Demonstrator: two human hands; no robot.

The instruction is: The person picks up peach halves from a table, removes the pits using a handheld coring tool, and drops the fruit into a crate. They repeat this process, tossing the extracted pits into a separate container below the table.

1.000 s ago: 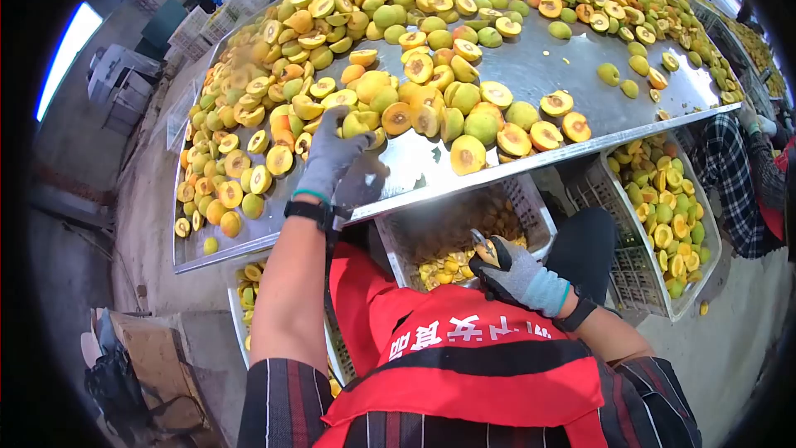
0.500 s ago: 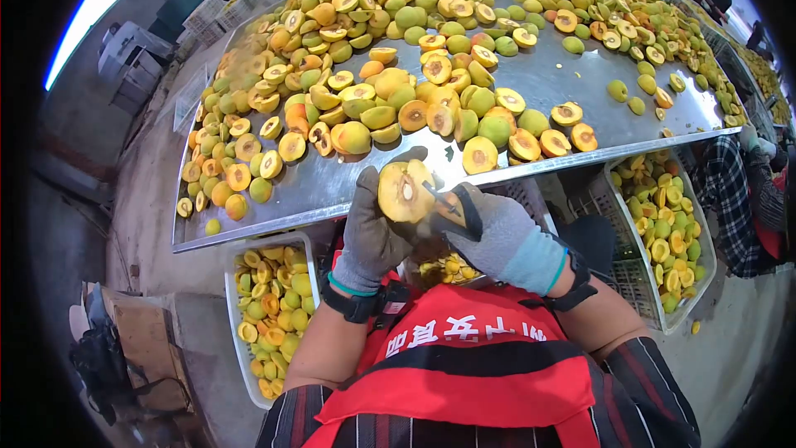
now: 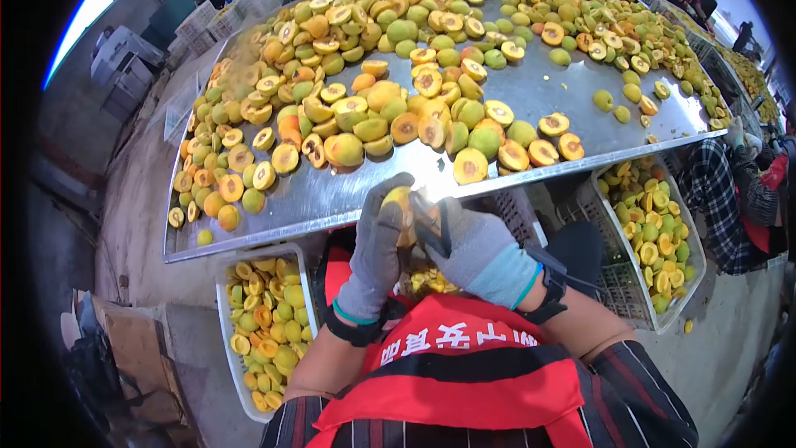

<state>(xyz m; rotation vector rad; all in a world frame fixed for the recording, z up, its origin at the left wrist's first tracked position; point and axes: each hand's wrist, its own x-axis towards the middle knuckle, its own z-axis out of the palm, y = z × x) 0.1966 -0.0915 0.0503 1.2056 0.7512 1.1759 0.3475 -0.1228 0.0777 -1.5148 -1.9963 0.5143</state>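
Observation:
My left hand (image 3: 378, 236), in a grey glove with a darker palm, is closed around a yellow peach half (image 3: 404, 203). Its cut face is now turned mostly away from view, toward my right hand. My gloved right hand (image 3: 477, 241) grips a small dark hand tool (image 3: 437, 228), its working end close to the fruit. Fingers and glare hide whether the tip touches the flesh. Both hands are just off the near edge of a metal table (image 3: 348, 195), where many whole and halved peaches (image 3: 470, 166) lie in heaps.
A white crate of peach halves (image 3: 308, 282) stands below at the left, another crate (image 3: 696, 274) at the right. More cut fruit (image 3: 431, 282) lies beneath my hands. A person in a plaid garment (image 3: 717, 199) is at the right; other people work beyond the table.
The peach half has rotated from facing me to nearly edge-on, and my hands have come closer together around it. The whole view has shifted slightly.

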